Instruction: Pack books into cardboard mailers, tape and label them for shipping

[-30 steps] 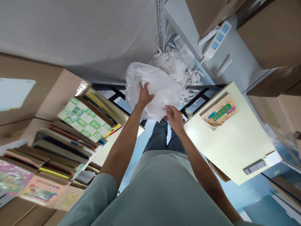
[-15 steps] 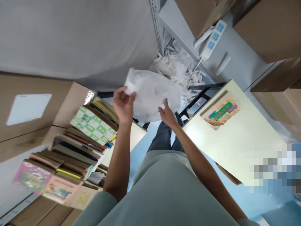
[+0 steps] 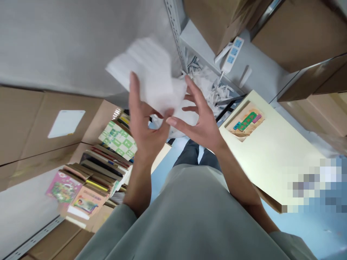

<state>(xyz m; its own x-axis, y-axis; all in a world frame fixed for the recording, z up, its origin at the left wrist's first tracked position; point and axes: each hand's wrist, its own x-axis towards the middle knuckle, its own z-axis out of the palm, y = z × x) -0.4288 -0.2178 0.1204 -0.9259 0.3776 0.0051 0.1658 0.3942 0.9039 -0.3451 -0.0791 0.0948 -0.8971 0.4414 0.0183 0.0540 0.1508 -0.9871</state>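
A soft, creased white sheet (image 3: pixel 151 72), blurred by motion, rises in front of me; whether it is paper or thin foam I cannot tell. My left hand (image 3: pixel 148 126) is closed on its lower edge, one finger up along its left side and the thumb in front. Close by on the right, my right hand (image 3: pixel 204 121) has its fingers spread, with the thumb tip by the left thumb and the fingertips near the sheet's right edge. Below and behind the hands is a translucent white plastic bag (image 3: pixel 189 117), partly hidden.
White paper scraps (image 3: pixel 221 92) lie heaped beyond the hands. A power strip (image 3: pixel 233 54) rests on a grey surface at upper right. Books (image 3: pixel 118 139) stand in rows on the left beside cardboard boxes (image 3: pixel 61 126). A pale table (image 3: pixel 271 151) bears a colourful booklet (image 3: pixel 245 121).
My left hand has lifted the white sheet upward and nearer, away from the bag. My right hand has left the bag's front and come up beside the left. The view has shifted slightly.
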